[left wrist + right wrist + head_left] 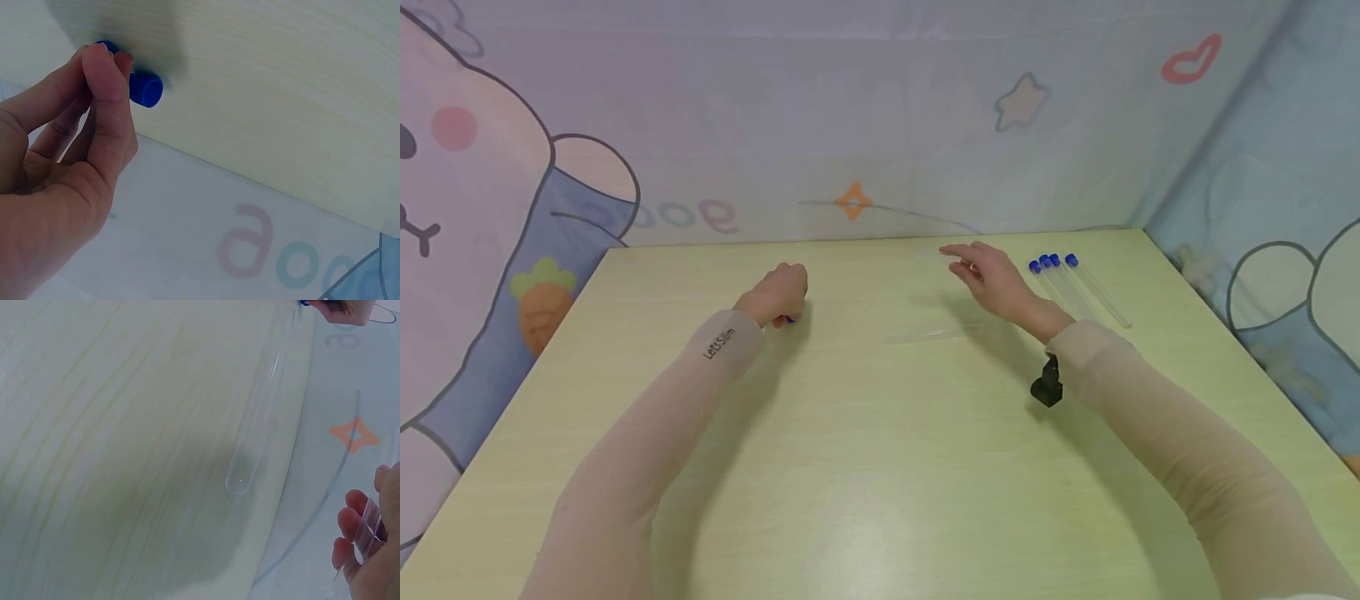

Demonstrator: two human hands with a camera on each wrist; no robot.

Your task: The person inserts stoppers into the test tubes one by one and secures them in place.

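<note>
At the left of the table my left hand [775, 293] pinches a blue cap. Two blue parts show at its fingertips in the left wrist view: a round cap [147, 89] beside the fingers and a smaller bit above, mostly covered. I cannot tell whether they are separate caps. Farther right, my right hand [997, 283] holds a clear tube [369, 528] in its curled fingers; much of the tube is hard to see. Between the hands a clear test tube [932, 334] lies on the table, its rounded end [237, 484] toward the right hand.
Several clear test tubes with blue caps [1072, 260] lie at the table's back right, next to the right forearm. A printed cloth [910, 117] hangs behind the table [880, 467]. A black camera mount [1047, 385] sits on the right wrist.
</note>
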